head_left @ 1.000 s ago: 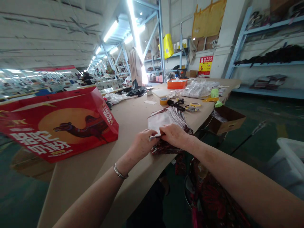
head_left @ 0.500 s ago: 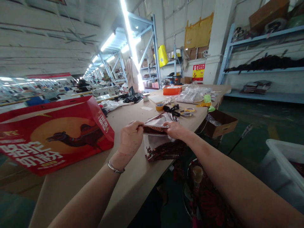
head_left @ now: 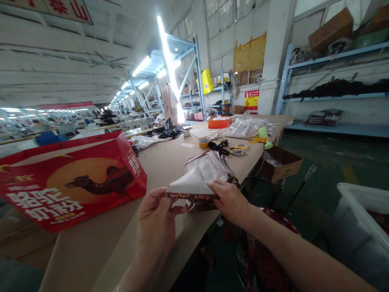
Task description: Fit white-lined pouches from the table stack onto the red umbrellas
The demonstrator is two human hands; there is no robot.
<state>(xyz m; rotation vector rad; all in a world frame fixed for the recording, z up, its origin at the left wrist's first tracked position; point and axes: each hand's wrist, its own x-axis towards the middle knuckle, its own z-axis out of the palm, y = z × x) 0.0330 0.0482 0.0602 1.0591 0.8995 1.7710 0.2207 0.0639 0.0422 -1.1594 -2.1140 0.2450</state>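
- Leftmost, a red gift bag (head_left: 73, 182) printed with a camel lies on its side on the tan surface (head_left: 164, 158), well apart from the hands.
- Next, the left hand (head_left: 156, 221) is raised near the front edge of the surface, thumb and fingers pinched on the left corner of a flat pouch (head_left: 193, 187).
- That pouch is held level between both hands, its pale silvery face up and a dark red patterned strip along the near edge.
- Just behind and under it, a stack of similar pouches (head_left: 212, 168) lies on the surface, fanned out and partly hanging over the edge.
- To the right, the right hand (head_left: 232, 200) grips the pouch's right corner, fingers closed over the top of it.
- Farther back on the surface lie a roll of tape (head_left: 204, 143), scissors (head_left: 237, 151), an orange box (head_left: 219, 122) and a heap of clear plastic bags (head_left: 246, 126).
- Right of the surface, an open cardboard box (head_left: 281, 162) stands beside the edge, and a white bin (head_left: 363, 221) stands at the far right.
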